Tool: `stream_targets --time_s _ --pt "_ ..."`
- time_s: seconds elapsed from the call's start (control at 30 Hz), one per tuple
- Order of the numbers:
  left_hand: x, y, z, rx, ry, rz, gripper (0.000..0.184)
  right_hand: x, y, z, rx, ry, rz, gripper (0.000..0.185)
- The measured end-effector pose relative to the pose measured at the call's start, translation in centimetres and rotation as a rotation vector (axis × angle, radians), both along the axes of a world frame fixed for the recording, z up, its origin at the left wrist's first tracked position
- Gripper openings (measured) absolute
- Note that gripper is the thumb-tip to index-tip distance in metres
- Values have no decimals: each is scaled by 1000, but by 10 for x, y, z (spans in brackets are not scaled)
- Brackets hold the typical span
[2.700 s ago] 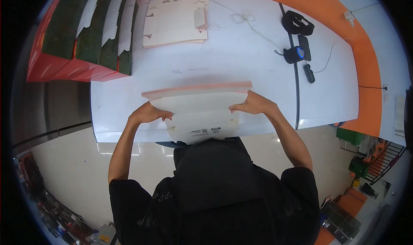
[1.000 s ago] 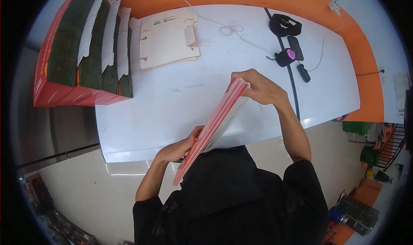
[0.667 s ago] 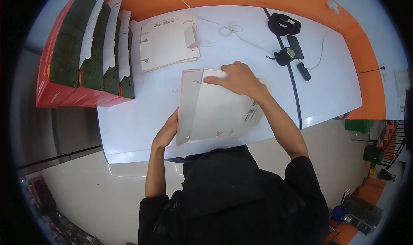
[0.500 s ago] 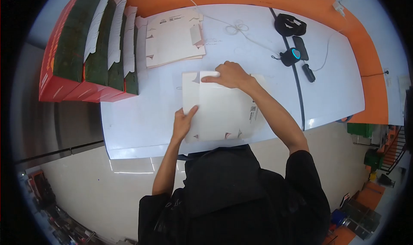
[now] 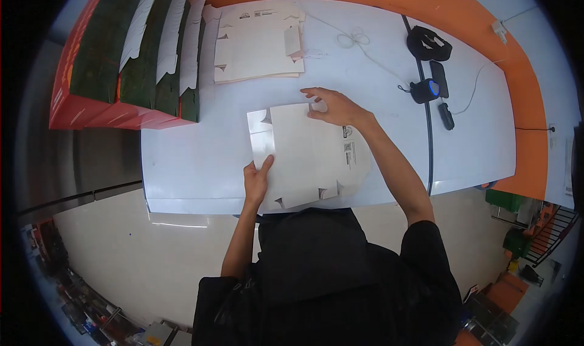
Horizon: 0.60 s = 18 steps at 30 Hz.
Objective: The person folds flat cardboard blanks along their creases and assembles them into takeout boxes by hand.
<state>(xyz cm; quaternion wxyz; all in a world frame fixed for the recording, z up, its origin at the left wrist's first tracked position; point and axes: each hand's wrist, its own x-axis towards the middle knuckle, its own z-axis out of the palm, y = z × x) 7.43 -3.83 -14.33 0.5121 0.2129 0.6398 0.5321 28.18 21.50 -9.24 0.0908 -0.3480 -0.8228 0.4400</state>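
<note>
A flat cream cardboard sheet (image 5: pixel 298 157) with printed marks and notched edges lies above the near part of the white table (image 5: pixel 182 163). My left hand (image 5: pixel 257 180) grips its left edge, the thumb on top and the other fingers hidden beneath. At the sheet's top right edge is my right hand (image 5: pixel 328 105), its thumb and fingers spread apart and curved, with nothing between them. Farther back lies a stack of similar cardboard sheets (image 5: pixel 258 45). Whether the held piece is one sheet or several cannot be told from above.
Red and green boxes (image 5: pixel 94 54) with white flaps stand at the back left. On the right are a black strap item (image 5: pixel 429 44), a small speaker (image 5: pixel 424 91), a phone (image 5: pixel 438 79) and a small dark device (image 5: pixel 446 116). A white cable (image 5: pixel 389 66) crosses the table.
The cardboard has turned from edge-on to flat, its pale printed face now up. My left hand has its thumb on top, and my right fingers have opened at the top edge.
</note>
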Motion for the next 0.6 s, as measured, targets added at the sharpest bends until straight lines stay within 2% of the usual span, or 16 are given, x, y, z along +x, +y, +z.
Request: stream_targets --time_s 0.07,0.17,0.2,0.3,0.4,0.43,0.47,0.53,0.6 --pt "-1 -1 7 56 52 -1 34 -1 1 23 79 -11 33 61" --pt "-7 2 26 115 134 14 30 13 12 60 255 -334 99 59" --pt "-13 3 33 132 150 -7 29 18 19 74 89 -221 100 50" --pt "-30 5 41 247 208 -35 26 22 0 145 113 -222 30 39" --pt "-41 16 36 445 391 -2 25 33 -34 176 639 -17 32 33" --pt "-43 22 35 522 471 17 24 34 -42 177 693 -26 35 30" --pt "-44 26 34 481 442 13 20 34 -49 178 749 -35 41 27" --pt "-44 43 4 584 453 44 28 28 -53 172 877 -82 55 23" --pt "-37 51 -13 424 453 46 36 19 -56 152 1020 -163 60 21"
